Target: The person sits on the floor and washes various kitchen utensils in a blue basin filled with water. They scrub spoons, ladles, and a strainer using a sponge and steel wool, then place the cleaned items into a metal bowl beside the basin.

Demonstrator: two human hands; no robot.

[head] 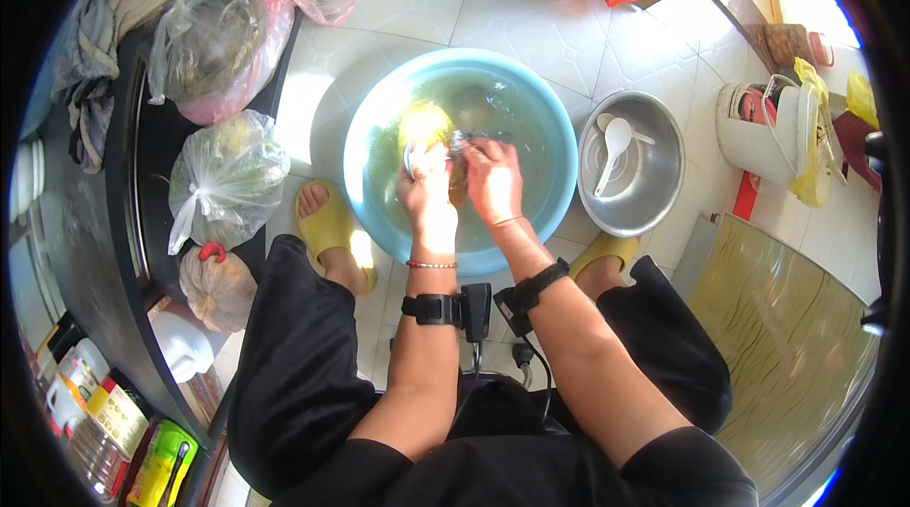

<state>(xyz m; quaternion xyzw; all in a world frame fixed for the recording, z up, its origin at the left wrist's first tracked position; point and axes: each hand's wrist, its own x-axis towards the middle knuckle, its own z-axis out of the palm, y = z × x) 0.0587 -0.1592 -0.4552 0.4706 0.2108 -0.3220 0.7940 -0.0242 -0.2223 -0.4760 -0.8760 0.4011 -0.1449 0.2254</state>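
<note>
A light blue plastic basin (569,166) of cloudy water stands on the floor between my feet. Both my hands are over its middle, close together. My left hand (429,187) grips a small object with a pale, curved rim (407,160), largely hidden by the fingers and glare. Just beyond those fingers a bright yellow object (425,123) sits in the water; its kind is unclear. The fingers of my right hand (494,180) are curled down at a shiny grey, blurred thing (460,143), perhaps a wire scrubber. Something brownish (457,183) shows between the hands.
Right of the basin is a stainless steel bowl (640,205) holding a white spoon (613,151) and another utensil. Further right stands a white bucket (739,127). On the left, a dark shelf (160,223) carries plastic bags of produce (227,180) and a pumpkin (217,290).
</note>
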